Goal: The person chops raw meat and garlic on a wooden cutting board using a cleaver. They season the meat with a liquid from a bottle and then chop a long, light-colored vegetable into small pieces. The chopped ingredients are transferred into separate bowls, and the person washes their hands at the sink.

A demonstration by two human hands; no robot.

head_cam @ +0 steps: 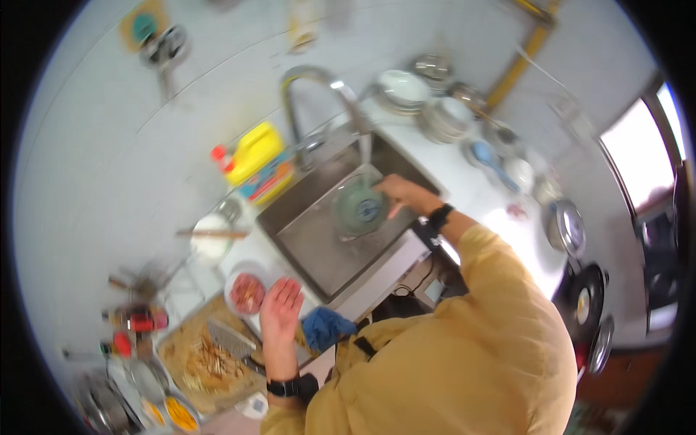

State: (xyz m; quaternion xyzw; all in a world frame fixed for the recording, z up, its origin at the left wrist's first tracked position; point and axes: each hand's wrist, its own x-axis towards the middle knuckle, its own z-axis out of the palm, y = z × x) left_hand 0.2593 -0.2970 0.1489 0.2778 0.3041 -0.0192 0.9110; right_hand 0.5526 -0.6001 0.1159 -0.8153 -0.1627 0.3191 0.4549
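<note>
My right hand (405,194) grips the rim of a pale green bowl (356,209) with a dark blue mark, in the stainless steel sink (321,255). Water runs from the curved chrome faucet (340,89) onto the bowl. My left hand (283,307) is held palm up and empty, its fingers extended, at the sink's left. Close beside it are a bowl of raw meat (247,293) and a wooden cutting board (174,348) bearing a cleaver (231,336) and chopped pale brown food (212,367).
A yellow jug (258,157) with a red cap stands behind the sink. Stacked dishes (402,89) and a blue brush or spoon (492,163) are at the back right. A blue cloth (326,328) lies at the front edge. A dark pan (587,304) sits far right.
</note>
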